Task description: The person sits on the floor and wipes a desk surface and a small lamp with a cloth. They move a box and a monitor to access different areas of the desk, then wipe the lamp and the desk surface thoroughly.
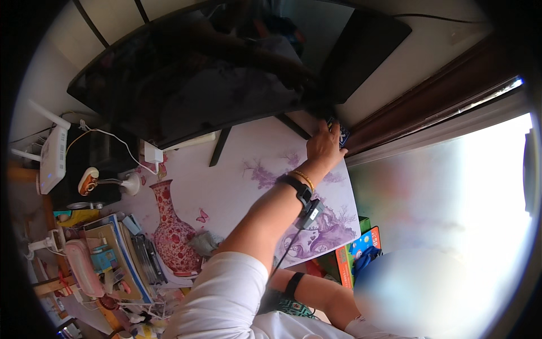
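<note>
At the far right corner of the table (231,169), beside the black monitor's base, my left hand (324,144) reaches out with its thumb and fingers curled round a small dark blue item with white marks (344,135). Its kind is too covered to make out. A gold bracelet and a black wrist strap with a small box sit on that wrist. My right forearm (319,289), with a black band, passes below my left arm, and its hand is hidden. A crumpled grey cloth (205,244) lies on the table beside my left upper arm.
A large black monitor (186,85) stands along the back on splayed legs. On the left are a white router (53,158), cables, upright folders (127,260) and a pink pencil case (83,267). A bright window (429,186) borders the right side; colourful packages (361,248) sit below the table edge.
</note>
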Demonstrator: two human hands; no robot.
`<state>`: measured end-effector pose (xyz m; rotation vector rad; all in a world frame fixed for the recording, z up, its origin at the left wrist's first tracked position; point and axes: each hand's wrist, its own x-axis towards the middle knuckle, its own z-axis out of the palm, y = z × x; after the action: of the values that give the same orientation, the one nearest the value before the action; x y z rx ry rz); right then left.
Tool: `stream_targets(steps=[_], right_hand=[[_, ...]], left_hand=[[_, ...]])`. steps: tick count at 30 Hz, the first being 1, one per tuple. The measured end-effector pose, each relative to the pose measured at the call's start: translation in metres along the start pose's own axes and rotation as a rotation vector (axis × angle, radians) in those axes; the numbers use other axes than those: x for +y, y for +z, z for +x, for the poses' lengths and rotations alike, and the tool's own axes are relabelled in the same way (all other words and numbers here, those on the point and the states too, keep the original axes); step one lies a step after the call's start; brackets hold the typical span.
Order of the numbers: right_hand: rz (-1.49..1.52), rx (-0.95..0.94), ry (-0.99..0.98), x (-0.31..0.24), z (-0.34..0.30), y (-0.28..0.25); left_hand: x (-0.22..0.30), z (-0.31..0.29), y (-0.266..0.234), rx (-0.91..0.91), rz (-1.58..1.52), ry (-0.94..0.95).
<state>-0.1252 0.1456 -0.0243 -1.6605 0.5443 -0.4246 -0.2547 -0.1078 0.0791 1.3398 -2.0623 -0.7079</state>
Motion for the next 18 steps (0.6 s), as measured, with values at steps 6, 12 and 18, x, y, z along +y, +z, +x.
stream_targets(steps=[6, 12, 18], right_hand=[[0.019, 0.196, 0.026, -0.01, -0.005, 0.006], [-0.504, 0.421, -0.062, -0.01, 0.005, 0.017], [-0.785, 0.337, -0.206, -0.055, 0.018, -0.013]], left_hand=[[-0.005, -0.019, 0.019, -0.041, -0.085, 0.129], [-0.011, -0.025, 0.021, -0.086, -0.26, 0.153], [-0.055, -0.083, -0.055, 0.026, -0.174, 0.254]])
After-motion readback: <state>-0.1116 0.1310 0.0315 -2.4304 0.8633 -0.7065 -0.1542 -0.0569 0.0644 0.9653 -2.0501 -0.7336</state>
